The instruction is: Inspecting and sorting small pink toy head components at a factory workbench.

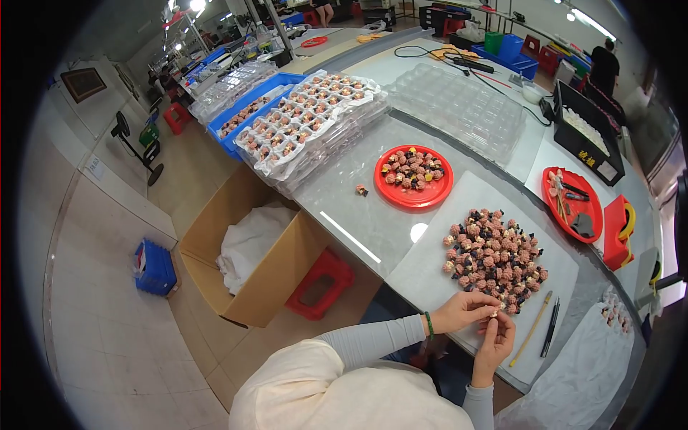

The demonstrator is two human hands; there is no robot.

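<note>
Close to the table's front edge, my left hand (462,313), with a green beaded bracelet at the wrist, meets my right hand (493,349) fingertip to fingertip. Both are closed in a pinch around one small pink-and-cream figurine (494,314), mostly covered by the fingers. Just beyond them lies a big heap of similar pink figurines (494,251) with dark and cream parts, spread on a white sheet (423,269). A tan thin-handled stick (532,330) and a black pen-like tool (550,327) lie to the right of my hands.
A red plate (383,192) holds more figurines, with one loose figurine (361,190) beside it. Filled trays (283,161) are stacked at left, above an open cardboard box (276,276). Clear plastic trays (459,107) lie behind. A red tool tray (555,208) sits at right.
</note>
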